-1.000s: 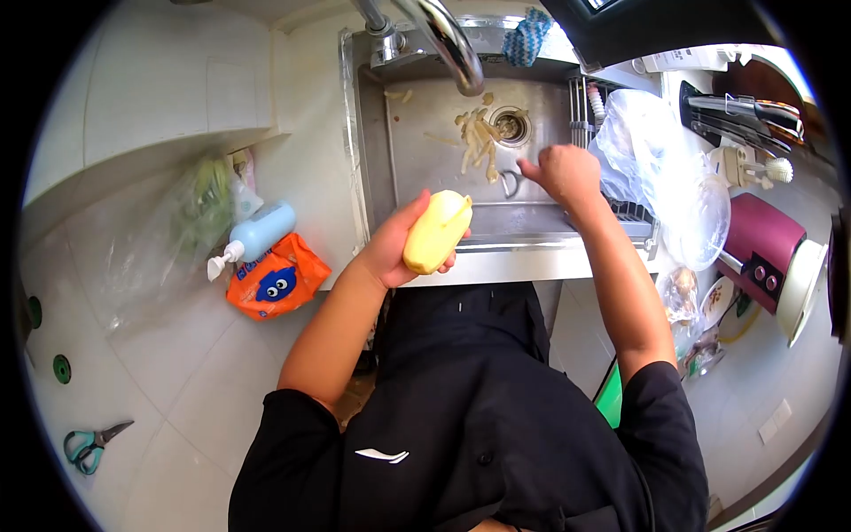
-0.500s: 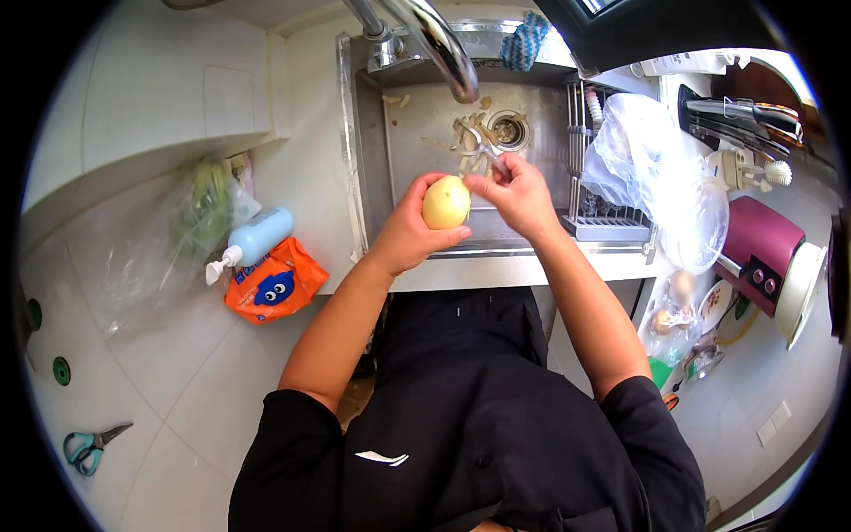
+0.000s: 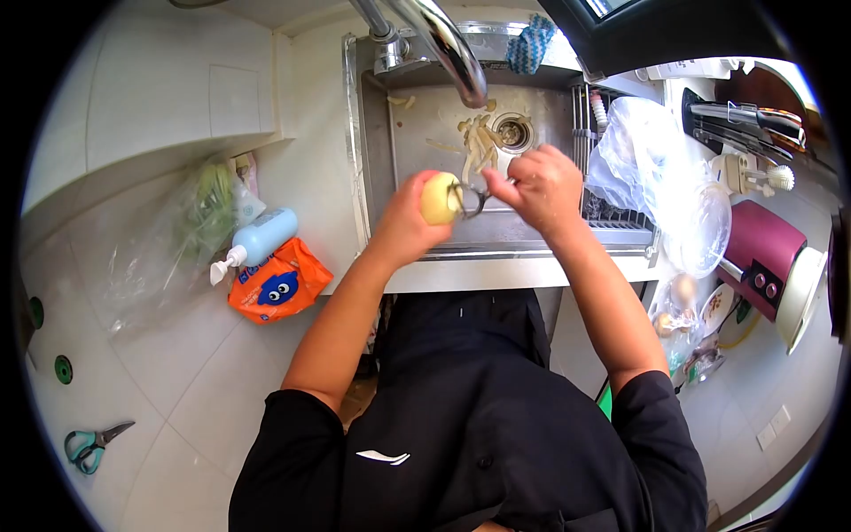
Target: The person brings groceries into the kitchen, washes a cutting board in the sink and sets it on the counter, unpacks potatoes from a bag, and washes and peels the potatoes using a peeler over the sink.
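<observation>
Pointing an end at your right hand (image 3: pixel 545 191), potato (image 3: pixel 437 200) meets the peeler (image 3: pixel 477 203) gripped there. Left hand (image 3: pixel 401 229) curls round potato, above sink (image 3: pixel 409 164) front.

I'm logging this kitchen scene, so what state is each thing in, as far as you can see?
Potato: pale yellow, peeled on the visible side, gripped in the left hand.
Peeler: held in the right hand, its head at the potato's end.
Peelings: loose, strewn in the sink.
Faucet: no running water visible.
Drain: uncovered, peelings beside it.
Cloth: crumpled at the sink's far edge.
</observation>
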`<state>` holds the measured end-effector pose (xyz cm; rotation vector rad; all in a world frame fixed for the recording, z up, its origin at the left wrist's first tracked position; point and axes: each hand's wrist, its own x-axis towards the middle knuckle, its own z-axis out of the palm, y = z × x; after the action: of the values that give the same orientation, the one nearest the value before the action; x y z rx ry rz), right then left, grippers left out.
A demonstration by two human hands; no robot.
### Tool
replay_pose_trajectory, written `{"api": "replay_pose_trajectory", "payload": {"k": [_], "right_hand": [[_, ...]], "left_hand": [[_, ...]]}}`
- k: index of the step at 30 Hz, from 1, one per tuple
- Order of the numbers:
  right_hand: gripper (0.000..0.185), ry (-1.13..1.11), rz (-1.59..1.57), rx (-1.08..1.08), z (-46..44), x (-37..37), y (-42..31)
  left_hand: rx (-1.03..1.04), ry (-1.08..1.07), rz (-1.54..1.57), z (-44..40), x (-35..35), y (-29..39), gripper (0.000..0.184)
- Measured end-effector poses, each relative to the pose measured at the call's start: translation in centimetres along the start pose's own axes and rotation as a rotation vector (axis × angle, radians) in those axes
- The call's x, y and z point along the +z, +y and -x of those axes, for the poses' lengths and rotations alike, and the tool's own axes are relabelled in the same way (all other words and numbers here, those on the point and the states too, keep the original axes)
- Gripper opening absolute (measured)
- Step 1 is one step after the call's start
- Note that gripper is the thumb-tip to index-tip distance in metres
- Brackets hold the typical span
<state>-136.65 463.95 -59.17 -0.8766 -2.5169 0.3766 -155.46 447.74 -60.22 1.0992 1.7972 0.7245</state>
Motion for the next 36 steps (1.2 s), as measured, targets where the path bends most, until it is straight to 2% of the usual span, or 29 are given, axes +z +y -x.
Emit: {"api": "replay_pose_trajectory", "payload": {"k": [1,2,4,5,6,8,9,10,11,12,14,15,17,18,20,21,22,24,25,27,29,30,32,33,34,36], "right_hand": [[0.046,0.015,0.113,0.029,-0.1,0.4,1.0],[0.052,-0.112,0.232,0.145,-0.2,0.5,2.2],[0.065,-0.234,0.278,0.450,-0.5,0.0,3.3],[0.073,-0.386,0.186,0.612,-0.5,-0.4,3.8],[0.073,-0.388,0.185,0.611,-0.2,0.0,3.8],[0.072,-0.321,-0.244,0.742,1.9,1.7,3.7],[0.068,-0.368,-0.470,0.807,3.3,3.3,3.3],[0.064,-0.511,-0.766,1.045,3.7,3.7,1.8],[0.056,-0.429,-1.099,1.132,4.2,3.9,-0.4],[0.052,-0.334,-1.305,1.179,4.2,4.1,-2.5],[0.040,-0.228,-1.429,1.213,4.1,3.8,-4.5],[0.040,-0.227,-1.430,1.214,4.1,3.9,-4.5],[0.034,-0.067,-1.445,1.239,4.4,4.2,-4.4],[0.034,-0.063,-1.444,1.242,4.3,3.9,-4.1],[0.039,-0.156,-1.318,1.258,3.2,2.9,-3.5],[0.040,-0.198,-1.284,1.232,2.6,2.3,-3.5],[0.040,-0.193,-1.284,1.234,2.5,2.0,-3.5],[0.044,-0.336,-1.219,1.091,2.2,1.8,-3.3],[0.045,-0.387,-1.031,1.010,2.1,1.6,-3.1],[0.050,-0.402,-0.913,0.937,2.1,0.9,-0.6],[0.075,-0.355,-0.689,0.824,1.4,-0.5,-0.2],[0.075,-0.356,-0.689,0.824,1.0,-1.1,-0.1],[0.066,-0.389,-0.247,0.525,0.5,-2.0,0.2],[0.055,-0.371,-0.164,0.421,0.1,-2.7,-0.4],[0.055,-0.372,-0.162,0.421,0.1,-2.7,-0.6],[0.052,-0.301,-0.001,0.190,0.1,-2.5,-1.0]], "left_hand": [[0.021,0.037,0.024,-0.3,0.0,-0.6,0.072],[0.042,0.076,0.048,-0.4,-0.1,-1.1,0.073],[0.058,0.065,0.072,-0.3,-0.7,-0.7,0.071],[0.066,0.054,0.095,-0.3,-0.9,-0.6,0.069],[0.064,0.056,0.095,-0.2,-0.6,-0.9,0.069],[-0.111,0.053,0.885,0.1,0.7,-1.5,0.073],[-0.109,0.051,0.886,-0.1,1.4,-1.1,0.073],[-0.113,0.162,1.074,-0.2,2.3,-0.5,0.077],[-0.116,0.277,1.260,-0.3,2.9,-0.2,0.080],[-0.115,0.276,1.261,-0.3,3.2,0.2,0.080],[-0.172,0.284,1.289,-0.2,3.3,0.8,0.087],[-0.173,0.283,1.288,-0.3,3.6,0.1,0.087],[-0.094,0.300,0.815,-0.4,4.3,-1.9,0.086],[-0.095,0.296,0.815,-0.2,3.6,-1.5,0.086],[-0.174,0.022,0.246,0.4,1.3,0.8,0.080],[-0.082,0.058,0.036,0.6,1.1,2.1,0.079],[-0.079,0.053,0.036,0.5,1.2,2.2,0.079],[-0.015,-0.083,-0.298,0.3,1.2,2.4,0.068],[-0.015,-0.082,-0.300,0.2,1.2,2.7,0.068],[-0.135,-0.121,-0.275,-0.3,0.9,3.1,0.063],[-0.088,-0.089,-0.272,-0.2,1.3,2.1,0.061],[-0.039,-0.060,-0.270,-0.1,1.4,1.5,0.059],[0.004,-0.008,-0.292,-0.1,1.8,0.4,0.059],[0.047,0.047,-0.311,0.0,1.8,0.4,0.059],[0.047,0.046,-0.310,-0.1,1.8,0.5,0.059],[-0.017,-0.011,-0.390,-0.1,1.4,0.9,0.059]]}}
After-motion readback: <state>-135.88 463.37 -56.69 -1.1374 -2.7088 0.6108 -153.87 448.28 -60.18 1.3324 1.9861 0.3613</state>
